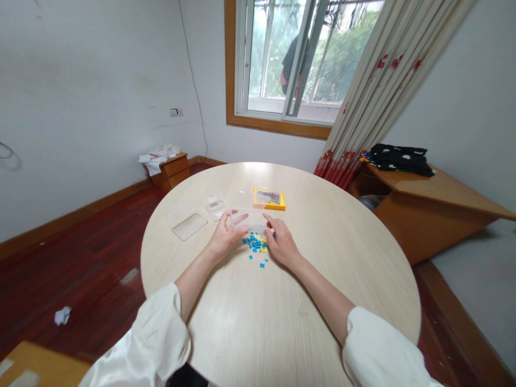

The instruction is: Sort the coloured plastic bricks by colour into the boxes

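Observation:
A clear plastic box [250, 219] with its lid raised is held above the middle of the table. My left hand [224, 236] grips its left end, fingers behind and thumb in front. At the right end, my right hand [280, 240] has its fingers bent around the corner, touching the box. Just below lies a loose pile of small blue building bricks [255, 243], with a few yellow bricks [264, 248] among them, partly hidden by my right hand.
On the round table [302, 317], an open clear box [189, 227] and a smaller clear case [215, 207] lie to the left. A yellow box [276, 203] with a picture sits behind. A wooden desk [435, 199] stands to the right.

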Tool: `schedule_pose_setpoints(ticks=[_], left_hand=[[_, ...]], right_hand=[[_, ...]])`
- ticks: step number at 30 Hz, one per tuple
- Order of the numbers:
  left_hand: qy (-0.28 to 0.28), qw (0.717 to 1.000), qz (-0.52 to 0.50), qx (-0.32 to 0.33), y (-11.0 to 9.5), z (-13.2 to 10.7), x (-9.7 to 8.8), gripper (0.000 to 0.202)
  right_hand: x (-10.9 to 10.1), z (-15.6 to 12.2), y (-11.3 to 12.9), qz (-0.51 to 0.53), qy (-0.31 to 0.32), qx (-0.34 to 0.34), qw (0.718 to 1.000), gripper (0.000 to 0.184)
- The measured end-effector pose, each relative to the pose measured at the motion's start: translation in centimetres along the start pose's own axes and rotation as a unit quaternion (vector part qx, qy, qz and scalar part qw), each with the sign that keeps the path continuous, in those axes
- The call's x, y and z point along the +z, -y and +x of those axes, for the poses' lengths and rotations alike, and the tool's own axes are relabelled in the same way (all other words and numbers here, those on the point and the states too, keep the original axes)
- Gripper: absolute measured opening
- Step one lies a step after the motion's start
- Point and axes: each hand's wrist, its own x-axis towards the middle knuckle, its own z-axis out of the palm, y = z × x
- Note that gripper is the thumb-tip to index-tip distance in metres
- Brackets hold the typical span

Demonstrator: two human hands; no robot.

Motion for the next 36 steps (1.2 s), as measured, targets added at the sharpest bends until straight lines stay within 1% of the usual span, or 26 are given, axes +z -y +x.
schedule_pose_setpoints(ticks=[5,9,12,16,19,21,22,23,24,25,26,27,28,29,30,32,34,36], left_hand=[[-0.005,1.000,-0.005,-0.002,0.3,0.1,-0.2,0.064],[-0.028,0.999,-0.031,-0.018,0.3,0.2,-0.2,0.063],[-0.043,0.998,-0.031,-0.036,0.3,0.2,-0.2,0.064],[-0.039,0.998,-0.024,-0.043,0.8,0.3,-0.3,0.065],[-0.047,0.998,0.006,-0.032,1.3,0.7,-0.5,0.069],[-0.085,0.994,0.064,-0.008,1.6,1.1,-1.0,0.068],[-0.113,0.987,0.110,0.016,1.6,1.4,-1.4,0.064],[-0.142,0.974,0.170,0.052,1.5,1.6,-1.8,0.057],[-0.167,0.952,0.239,0.095,1.4,1.8,-2.3,0.048],[-0.181,0.921,0.314,0.144,1.3,2.0,-2.8,0.040],[-0.181,0.884,0.387,0.189,1.3,2.1,-3.2,0.035],[-0.174,0.846,0.452,0.221,1.2,2.2,-3.7,0.032],[-0.166,0.811,0.508,0.239,1.3,2.3,-4.1,0.031],[-0.159,0.781,0.553,0.243,1.4,2.3,-4.4,0.031],[-0.153,0.757,0.589,0.237,1.6,2.4,-4.7,0.031],[-0.145,0.726,0.639,0.211,2.0,2.5,-5.1,0.033],[-0.138,0.709,0.667,0.186,2.5,2.7,-5.3,0.035],[-0.136,0.703,0.676,0.174,2.7,2.8,-5.4,0.035]], right_hand=[[0.1,0.0,-0.1,0.011,-0.004,-0.010,1.000,0.042],[0.1,-0.1,0.0,0.027,-0.007,-0.016,0.999,0.038],[0.0,-0.1,0.3,0.045,0.001,-0.032,0.998,0.034],[0.0,-0.1,0.3,0.047,0.003,-0.055,0.997,0.018],[0.1,0.2,-0.1,0.018,-0.019,-0.046,0.999,0.014],[0.1,0.5,-0.6,-0.002,-0.035,-0.038,0.999,0.014],[0.0,0.7,-0.9,-0.012,-0.040,-0.033,0.999,0.014],[0.0,0.8,-1.1,-0.023,-0.044,-0.028,0.998,0.015],[0.0,1.0,-1.4,-0.034,-0.044,-0.024,0.998,0.015],[0.0,1.1,-1.6,-0.046,-0.041,-0.020,0.998,0.015],[0.0,1.3,-1.8,-0.059,-0.036,-0.016,0.998,0.015],[0.1,1.4,-2.0,-0.070,-0.029,-0.014,0.997,0.016],[0.3,1.5,-2.1,-0.080,-0.023,-0.013,0.996,0.016],[0.4,1.7,-2.2,-0.090,-0.017,-0.013,0.996,0.017],[0.7,1.8,-2.3,-0.099,-0.011,-0.013,0.995,0.017],[1.2,2.2,-2.4,-0.117,0.000,-0.016,0.993,0.018],[1.8,2.6,-2.3,-0.134,0.011,-0.017,0.991,0.018],[2.4,3.0,-2.3,-0.146,0.020,-0.018,0.989,0.018]])
